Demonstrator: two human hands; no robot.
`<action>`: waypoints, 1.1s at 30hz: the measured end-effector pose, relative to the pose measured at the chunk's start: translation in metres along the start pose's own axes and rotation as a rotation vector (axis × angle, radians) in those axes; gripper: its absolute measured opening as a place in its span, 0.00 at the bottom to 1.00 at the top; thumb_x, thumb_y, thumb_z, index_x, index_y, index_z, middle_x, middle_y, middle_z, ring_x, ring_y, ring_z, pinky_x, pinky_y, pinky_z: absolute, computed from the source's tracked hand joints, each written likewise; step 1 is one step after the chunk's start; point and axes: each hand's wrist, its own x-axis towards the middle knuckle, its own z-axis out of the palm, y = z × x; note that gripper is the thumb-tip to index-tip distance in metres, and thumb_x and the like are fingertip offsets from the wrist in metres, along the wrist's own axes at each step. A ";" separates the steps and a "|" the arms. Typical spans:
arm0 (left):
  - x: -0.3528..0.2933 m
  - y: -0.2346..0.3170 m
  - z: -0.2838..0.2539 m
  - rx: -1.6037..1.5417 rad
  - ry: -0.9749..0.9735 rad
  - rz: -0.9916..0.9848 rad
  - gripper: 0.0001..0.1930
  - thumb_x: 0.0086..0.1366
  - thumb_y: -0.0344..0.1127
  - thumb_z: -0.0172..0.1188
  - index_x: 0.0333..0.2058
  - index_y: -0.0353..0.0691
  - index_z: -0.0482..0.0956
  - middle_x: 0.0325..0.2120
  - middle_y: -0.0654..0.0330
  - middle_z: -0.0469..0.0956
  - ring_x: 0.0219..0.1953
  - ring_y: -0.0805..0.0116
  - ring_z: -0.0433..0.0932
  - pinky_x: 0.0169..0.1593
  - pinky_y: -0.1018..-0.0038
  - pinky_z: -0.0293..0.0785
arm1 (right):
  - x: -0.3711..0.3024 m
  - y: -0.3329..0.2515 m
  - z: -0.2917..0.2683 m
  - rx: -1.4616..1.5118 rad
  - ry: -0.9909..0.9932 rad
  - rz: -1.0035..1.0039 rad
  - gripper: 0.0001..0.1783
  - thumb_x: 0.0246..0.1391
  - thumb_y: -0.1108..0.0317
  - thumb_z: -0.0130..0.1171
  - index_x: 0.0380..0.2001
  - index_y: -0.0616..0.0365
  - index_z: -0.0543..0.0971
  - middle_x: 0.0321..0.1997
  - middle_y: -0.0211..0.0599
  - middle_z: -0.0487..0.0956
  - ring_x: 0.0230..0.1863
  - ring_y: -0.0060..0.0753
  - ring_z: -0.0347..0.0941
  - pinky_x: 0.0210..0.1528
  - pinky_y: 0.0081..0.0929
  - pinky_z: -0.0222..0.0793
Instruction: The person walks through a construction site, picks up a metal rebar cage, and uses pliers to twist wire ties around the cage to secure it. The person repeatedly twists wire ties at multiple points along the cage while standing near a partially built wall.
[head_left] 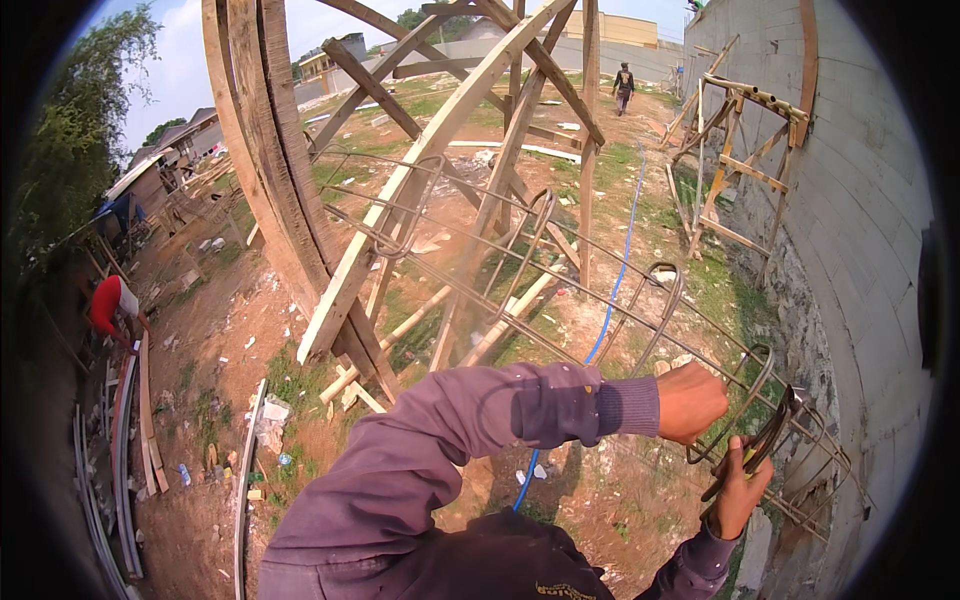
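Observation:
A long rebar cage (655,335), made of thin steel bars with bent rectangular stirrups, runs across in front of me from upper left to lower right. My left hand (692,402) is closed in a fist against the cage's bars near its right end; what its fingers hold is hidden. Just below and to the right, my right hand (740,488) grips pincers (793,402) with partly yellow handles, their metal head up by a stirrup. Dark, thin strands lie beside the handles, perhaps tie wire.
Rough timber posts and braces (440,170) stand ahead. A grey block wall (870,230) rises close on the right, with a wooden trestle (745,165) beside it. A blue hose (622,270) crosses the littered ground. One person (112,305) bends at far left; another (624,88) stands far off.

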 end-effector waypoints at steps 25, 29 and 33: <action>-0.010 -0.020 -0.032 -0.695 -0.308 0.007 0.23 0.67 0.51 0.57 0.25 0.33 0.79 0.17 0.56 0.74 0.21 0.64 0.76 0.28 0.66 0.70 | 0.010 0.005 -0.088 -0.563 -0.289 -0.549 0.30 0.39 0.76 0.55 0.52 0.63 0.75 0.49 0.52 0.79 0.49 0.53 0.76 0.50 0.47 0.72; -0.022 0.005 -0.027 -0.442 -0.217 0.202 0.23 0.65 0.53 0.60 0.26 0.34 0.77 0.20 0.50 0.76 0.28 0.52 0.78 0.33 0.58 0.71 | 0.011 0.000 -0.084 -0.691 -0.118 -0.686 0.10 0.60 0.72 0.52 0.40 0.67 0.76 0.26 0.46 0.73 0.24 0.41 0.69 0.29 0.35 0.63; -0.023 0.011 -0.019 -0.308 -0.105 0.172 0.21 0.69 0.50 0.54 0.28 0.36 0.73 0.23 0.50 0.75 0.29 0.45 0.76 0.33 0.54 0.69 | 0.008 -0.015 -0.081 -0.708 -0.107 -0.556 0.07 0.47 0.79 0.53 0.33 0.66 0.74 0.24 0.47 0.71 0.24 0.48 0.69 0.31 0.31 0.65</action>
